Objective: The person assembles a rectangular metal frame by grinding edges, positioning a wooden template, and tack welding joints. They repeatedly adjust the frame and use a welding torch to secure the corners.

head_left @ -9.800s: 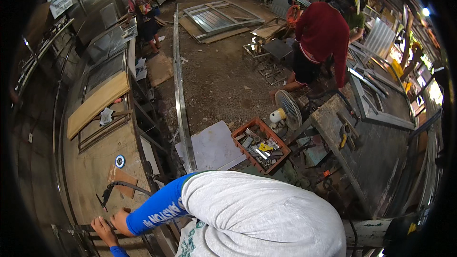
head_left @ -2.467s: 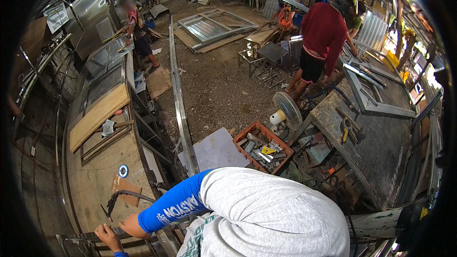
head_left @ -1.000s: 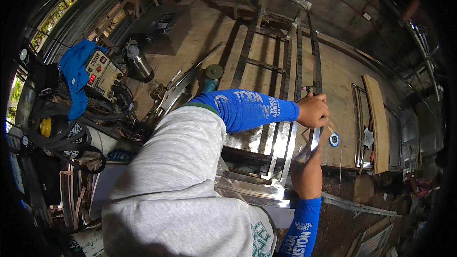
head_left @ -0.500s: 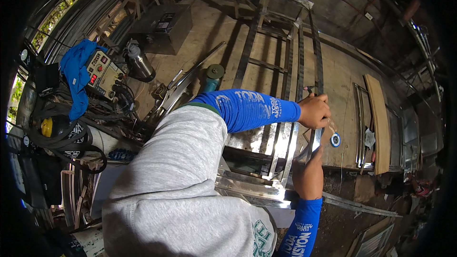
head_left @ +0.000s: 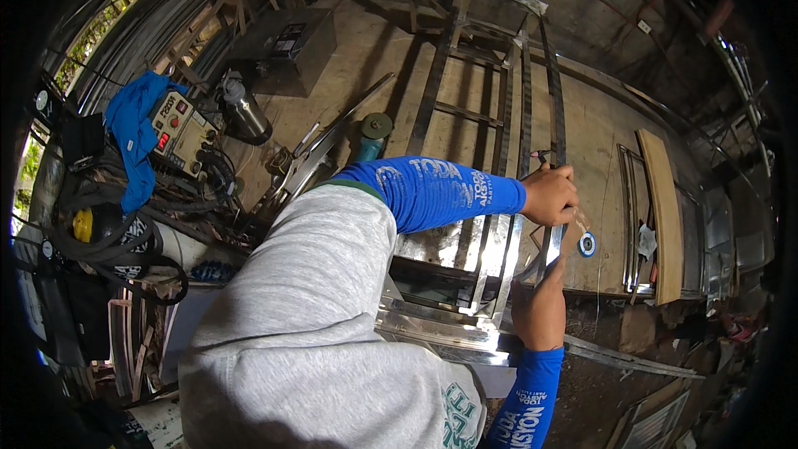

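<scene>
A long, ladder-like frame of shiny metal tubes (head_left: 426,120) lies over the wooden work surface, running away from me. My left hand (head_left: 550,195) reaches across and curls its fingers around the frame's right-hand tube (head_left: 552,243). A small dark and pinkish tip (head_left: 540,155) pokes out above that hand; its kind I cannot make out. Nearer to me, my right hand (head_left: 539,306) is closed around the low end of the same tube. Its fingertips are partly hidden. Just right of my left hand rests a small round blue-rimmed disc (head_left: 587,244).
At left stand a welding machine (head_left: 179,135) with a blue cloth (head_left: 133,137), a steel bottle (head_left: 245,112) and a cylinder with hoses (head_left: 183,251). An angle grinder (head_left: 372,137) lies beyond my left arm. A wooden plank (head_left: 659,216) lies at right; a metal box (head_left: 283,50) sits at the back.
Both hands keep their places on the tube. The small tip above my left hand shows slightly more plainly. Otherwise the view has barely shifted.
</scene>
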### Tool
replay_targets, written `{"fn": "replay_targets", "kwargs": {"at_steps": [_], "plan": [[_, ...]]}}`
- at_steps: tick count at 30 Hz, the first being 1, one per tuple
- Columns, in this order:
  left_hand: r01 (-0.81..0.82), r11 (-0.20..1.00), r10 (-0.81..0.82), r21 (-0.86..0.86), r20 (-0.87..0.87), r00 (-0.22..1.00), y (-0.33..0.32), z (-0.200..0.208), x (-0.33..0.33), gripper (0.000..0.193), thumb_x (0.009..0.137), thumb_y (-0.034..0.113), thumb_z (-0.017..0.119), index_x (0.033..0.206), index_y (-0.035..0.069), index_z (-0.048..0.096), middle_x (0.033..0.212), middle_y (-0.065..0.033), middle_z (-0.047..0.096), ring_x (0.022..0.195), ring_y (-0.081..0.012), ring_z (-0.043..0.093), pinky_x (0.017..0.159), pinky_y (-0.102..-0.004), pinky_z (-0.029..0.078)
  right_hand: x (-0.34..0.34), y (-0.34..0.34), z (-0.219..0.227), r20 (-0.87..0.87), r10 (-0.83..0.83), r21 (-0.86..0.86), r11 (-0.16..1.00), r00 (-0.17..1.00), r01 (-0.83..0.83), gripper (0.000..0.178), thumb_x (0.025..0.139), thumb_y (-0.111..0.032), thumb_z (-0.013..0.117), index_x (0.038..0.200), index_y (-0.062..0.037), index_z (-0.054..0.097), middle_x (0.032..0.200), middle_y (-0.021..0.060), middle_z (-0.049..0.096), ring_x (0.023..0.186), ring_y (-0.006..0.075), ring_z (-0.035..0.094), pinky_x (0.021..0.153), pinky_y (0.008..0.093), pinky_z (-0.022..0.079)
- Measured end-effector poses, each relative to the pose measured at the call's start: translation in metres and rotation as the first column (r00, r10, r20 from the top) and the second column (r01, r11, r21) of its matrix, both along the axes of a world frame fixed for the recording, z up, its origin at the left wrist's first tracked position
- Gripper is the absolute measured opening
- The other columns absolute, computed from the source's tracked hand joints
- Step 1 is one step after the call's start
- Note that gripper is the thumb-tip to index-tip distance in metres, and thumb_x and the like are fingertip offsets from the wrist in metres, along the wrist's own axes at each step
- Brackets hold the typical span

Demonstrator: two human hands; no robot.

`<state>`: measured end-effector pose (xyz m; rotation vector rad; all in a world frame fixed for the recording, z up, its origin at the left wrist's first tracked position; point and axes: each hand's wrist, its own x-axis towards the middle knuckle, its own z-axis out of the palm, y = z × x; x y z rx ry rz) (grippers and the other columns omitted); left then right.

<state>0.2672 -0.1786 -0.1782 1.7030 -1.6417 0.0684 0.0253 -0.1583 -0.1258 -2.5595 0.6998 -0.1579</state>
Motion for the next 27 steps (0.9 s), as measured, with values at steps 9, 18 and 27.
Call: {"fn": "replay_targets", "kwargs": {"at_steps": [9,18,27], "plan": [[-0.027,1.0,0.028,-0.011,0.137,0.99,-0.011,-0.009,0.022,0.027,0.088,0.037,0.066,0.082,0.011,0.072,0.086,-0.0111,0.069,0.102,-0.0359,0.06,0.087,-0.0506,0.051,-0.014,-0.037,-0.014,0.234,0.068,0.269,0.954,0.97,-0.131,0.075,0.095,-0.024,0.074,0.153,0.0053,0.037,0.123,0.0244,0.067,0.112,0.0396,0.066,0.095,0.044,0.052],[0.044,0.998,-0.038,-0.039,0.145,0.989,-0.012,-0.004,0.011,0.026,0.094,0.032,0.061,0.085,0.01,0.07,0.088,-0.0058,0.069,0.103,-0.0326,0.06,0.091,-0.0464,0.051,-0.088,-0.049,-0.03,0.081,0.004,0.966,0.245,0.997,-0.08,0.055,0.092,-0.017,0.075,0.141,0.0009,0.058,0.111,0.0049,0.07,0.102,0.0122,0.064,0.094,0.0281,0.05],[0.078,0.997,-0.077,-0.006,0.113,0.991,-0.011,0.007,0.008,0.026,0.093,0.027,0.063,0.079,0.005,0.064,0.084,-0.0106,0.067,0.099,-0.0359,0.058,0.086,-0.0474,0.049,-0.088,-0.042,-0.077,0.309,-0.135,0.947,0.13,0.941,-0.292,0.044,0.074,-0.033,0.078,0.103,-0.0013,0.071,0.095,0.0055,0.071,0.082,0.0117,0.061,0.075,0.0246,0.046]]}}
